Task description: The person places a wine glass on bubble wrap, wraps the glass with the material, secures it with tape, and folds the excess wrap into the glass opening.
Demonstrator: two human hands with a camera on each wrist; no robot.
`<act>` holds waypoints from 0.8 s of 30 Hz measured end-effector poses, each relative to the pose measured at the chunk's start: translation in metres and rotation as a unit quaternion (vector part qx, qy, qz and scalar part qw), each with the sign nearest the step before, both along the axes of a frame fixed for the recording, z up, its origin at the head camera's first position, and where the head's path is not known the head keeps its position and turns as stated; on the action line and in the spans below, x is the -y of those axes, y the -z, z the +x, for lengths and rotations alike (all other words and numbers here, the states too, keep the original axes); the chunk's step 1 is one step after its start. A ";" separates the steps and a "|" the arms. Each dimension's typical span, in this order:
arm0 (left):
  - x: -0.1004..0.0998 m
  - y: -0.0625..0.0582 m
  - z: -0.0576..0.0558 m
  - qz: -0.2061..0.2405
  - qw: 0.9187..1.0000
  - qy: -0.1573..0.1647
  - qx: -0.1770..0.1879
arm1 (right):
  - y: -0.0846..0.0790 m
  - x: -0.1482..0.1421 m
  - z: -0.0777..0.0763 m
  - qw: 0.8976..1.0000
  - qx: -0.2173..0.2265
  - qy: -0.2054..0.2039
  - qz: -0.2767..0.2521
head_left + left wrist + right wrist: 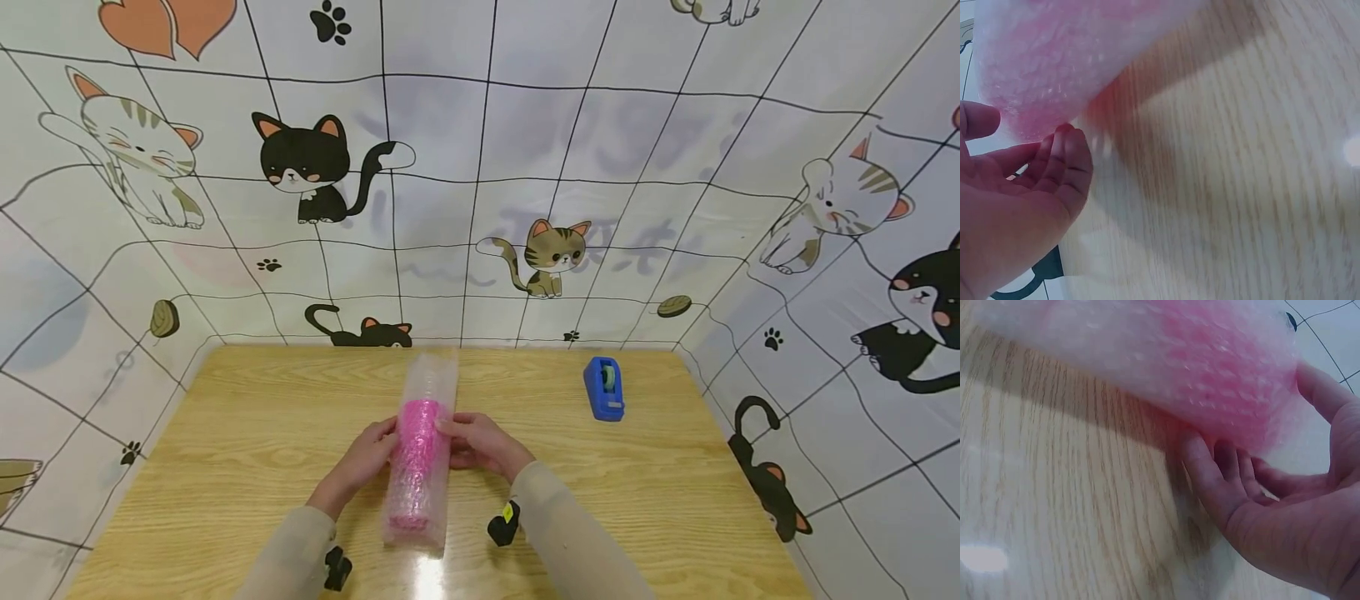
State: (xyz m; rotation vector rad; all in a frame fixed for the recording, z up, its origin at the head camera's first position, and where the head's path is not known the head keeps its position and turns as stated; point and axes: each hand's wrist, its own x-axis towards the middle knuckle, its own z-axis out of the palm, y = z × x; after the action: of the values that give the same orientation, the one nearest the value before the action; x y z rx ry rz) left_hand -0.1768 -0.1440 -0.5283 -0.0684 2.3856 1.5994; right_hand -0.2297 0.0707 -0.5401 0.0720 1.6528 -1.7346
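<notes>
Long, clear bubble-wrap roll (pixel 417 471) with bright pink contents (pixel 422 421) sits mid-bench, lengthwise away from the person. Pale wood-grain bench (pixel 247 433); blue plastic tape dispenser (pixel 604 390) well apart, off to the right.

Left hand (pixel 367 454) and right hand (pixel 483 442) both part-closed, one per side, thumbs on the wrap, fingers curled in at the lower edges. Both have hold of the roll.

Handling, my read: light, soft skin, slick film, bubbles crush if squeezed. Grip the sides over the pink section; the far clear end looks hollow and would likely fold.

Unclear: what the pink thing is, and whether it's fragile. Underside hidden; can't tell if the roll rests fully on the bench. Wrist views crop the roll; some fingertips hidden behind it.
</notes>
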 end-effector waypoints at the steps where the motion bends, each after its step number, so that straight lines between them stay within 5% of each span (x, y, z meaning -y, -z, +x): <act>1: 0.000 0.001 0.000 0.005 1.000 -0.006 0.003 | -0.001 0.000 0.000 1.000 -0.001 0.004 0.002; 13: -0.007 0.008 0.003 0.084 0.996 -0.023 0.019 | -0.013 0.002 0.001 0.992 -0.046 0.006 0.113; 24: -0.013 0.001 0.003 0.021 0.998 0.001 0.056 | -0.023 0.007 0.003 0.984 -0.058 0.002 0.168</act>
State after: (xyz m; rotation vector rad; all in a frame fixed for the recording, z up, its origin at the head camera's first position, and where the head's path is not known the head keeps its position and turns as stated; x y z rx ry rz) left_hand -0.1735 -0.1315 -0.5289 -0.1441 2.2667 1.5999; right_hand -0.2262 0.0635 -0.5167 0.1333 2.0206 -1.4694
